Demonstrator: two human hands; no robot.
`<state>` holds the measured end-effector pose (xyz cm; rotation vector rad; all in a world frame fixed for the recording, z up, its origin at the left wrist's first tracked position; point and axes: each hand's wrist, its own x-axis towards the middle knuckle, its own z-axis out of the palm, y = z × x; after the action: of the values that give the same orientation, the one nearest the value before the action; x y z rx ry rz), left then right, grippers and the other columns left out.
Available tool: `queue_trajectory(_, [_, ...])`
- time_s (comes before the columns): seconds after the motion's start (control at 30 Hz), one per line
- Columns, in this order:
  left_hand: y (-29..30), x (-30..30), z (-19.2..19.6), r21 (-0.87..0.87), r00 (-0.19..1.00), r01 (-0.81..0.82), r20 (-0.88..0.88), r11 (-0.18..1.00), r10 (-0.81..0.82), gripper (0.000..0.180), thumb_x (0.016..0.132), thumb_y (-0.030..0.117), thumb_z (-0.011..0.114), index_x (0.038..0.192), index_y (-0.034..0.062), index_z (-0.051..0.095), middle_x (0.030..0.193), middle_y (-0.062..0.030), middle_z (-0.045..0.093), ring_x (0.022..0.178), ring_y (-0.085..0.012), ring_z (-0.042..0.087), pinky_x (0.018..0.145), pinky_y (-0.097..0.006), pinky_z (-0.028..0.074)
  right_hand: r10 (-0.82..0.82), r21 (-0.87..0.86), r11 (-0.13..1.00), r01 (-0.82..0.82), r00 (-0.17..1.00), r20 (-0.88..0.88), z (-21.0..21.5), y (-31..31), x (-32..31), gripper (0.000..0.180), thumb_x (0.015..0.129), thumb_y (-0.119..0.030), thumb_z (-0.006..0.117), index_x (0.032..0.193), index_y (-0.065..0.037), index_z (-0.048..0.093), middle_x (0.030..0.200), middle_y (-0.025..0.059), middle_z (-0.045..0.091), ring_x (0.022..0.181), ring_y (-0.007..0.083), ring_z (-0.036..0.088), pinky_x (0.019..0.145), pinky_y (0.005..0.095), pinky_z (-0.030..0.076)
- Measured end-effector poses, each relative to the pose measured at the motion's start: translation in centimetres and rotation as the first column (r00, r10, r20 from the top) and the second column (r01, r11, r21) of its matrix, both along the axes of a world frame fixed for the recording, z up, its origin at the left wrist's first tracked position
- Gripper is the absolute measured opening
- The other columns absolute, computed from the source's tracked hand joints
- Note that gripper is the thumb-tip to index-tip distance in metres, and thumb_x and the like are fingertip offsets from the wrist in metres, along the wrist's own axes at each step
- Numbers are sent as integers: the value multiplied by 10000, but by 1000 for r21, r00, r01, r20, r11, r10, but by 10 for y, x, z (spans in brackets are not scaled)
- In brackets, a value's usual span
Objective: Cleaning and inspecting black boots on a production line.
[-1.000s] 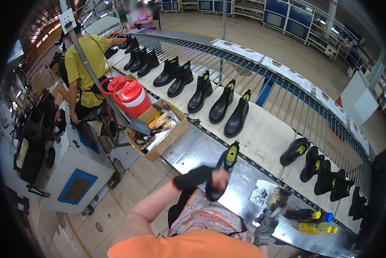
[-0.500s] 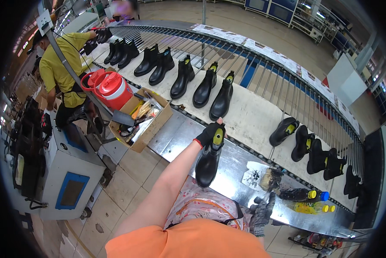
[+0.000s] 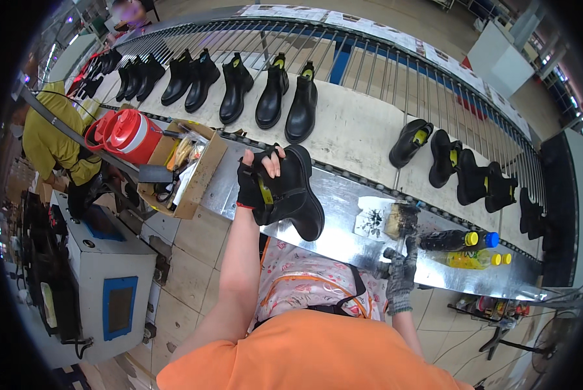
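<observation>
Holding a black boot (image 3: 295, 188) up before the apron (image 3: 298, 270), the person's left hand (image 3: 248, 185), in a dark fingerless glove, has its grip closed on the boot's shaft, bare fingers (image 3: 275, 161) curled over the leather. The boot is tilted, its sole edge turned to the right, and in the view it overlaps the near side of the metal tabletop (image 3: 343, 211). A strip of yellow-green lining shows beside the glove.

The right hand (image 3: 401, 272), in a stained grey knit glove, is at the tabletop's near edge; its dark fingers blend with what lies beneath, so whether that grip is spread or pinching something cannot be told. Just beyond it stand a dark-smeared tan block (image 3: 399, 221) and a white sheet (image 3: 371, 218) with black smudges. Dark bottles (image 3: 444, 240) and yellow bottles (image 3: 467, 260) lie to its right, crowding that side.

On the left, a cardboard box (image 3: 204, 170) full of tools sits close to the left hand, with a red jug (image 3: 132, 140) beside it. Past the tabletop, a conveyor (image 3: 353, 130) carries a row of boots (image 3: 301, 107) and, farther right, a second cluster (image 3: 441, 159).
</observation>
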<state>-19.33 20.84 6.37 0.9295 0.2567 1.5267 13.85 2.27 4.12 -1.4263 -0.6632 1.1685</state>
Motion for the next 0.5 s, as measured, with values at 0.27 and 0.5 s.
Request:
queue_trajectory(0.27, [-15,14,20,0,991,56,-124,998,-55,647,871,539,437,460,39,465,568,-101,485,877,-231,448,839,-311,340,5,111,993,-27,981,192,-4,-12,13,204,868,-140,586,1032,-24,553,827,52,613,527,97,538,434,243,459])
queue_trajectory(0.5, [-13,18,14,76,981,112,-169,991,-98,680,876,563,416,475,21,500,559,-90,493,813,-230,463,863,-319,336,-104,-53,992,115,978,179,-25,-18,10,446,906,-154,483,1331,-96,361,741,28,553,438,75,447,379,220,381])
